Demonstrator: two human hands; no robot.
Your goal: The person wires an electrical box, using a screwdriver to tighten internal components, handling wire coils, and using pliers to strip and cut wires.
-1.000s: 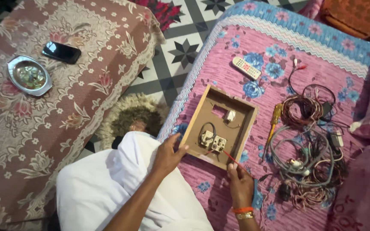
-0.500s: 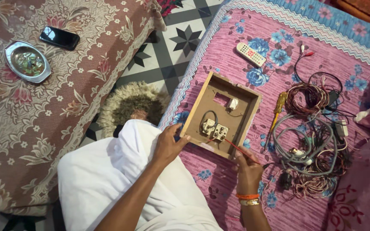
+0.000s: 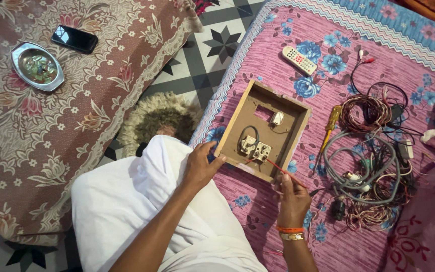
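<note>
The wooden switch box [image 3: 264,130] now sits nearer the frame's centre than a second ago, and the right hand [image 3: 292,195], lower centre-right, has drawn back slightly, pinching a thin red wire [image 3: 278,167] that runs into the box's near edge. The left hand [image 3: 200,167] grips the box's lower-left corner on the pink bedspread [image 3: 338,30], steadying it.

Black phone [image 3: 74,39] screen (dark, rectangular), on brown floral cloth [image 3: 76,116]
</note>
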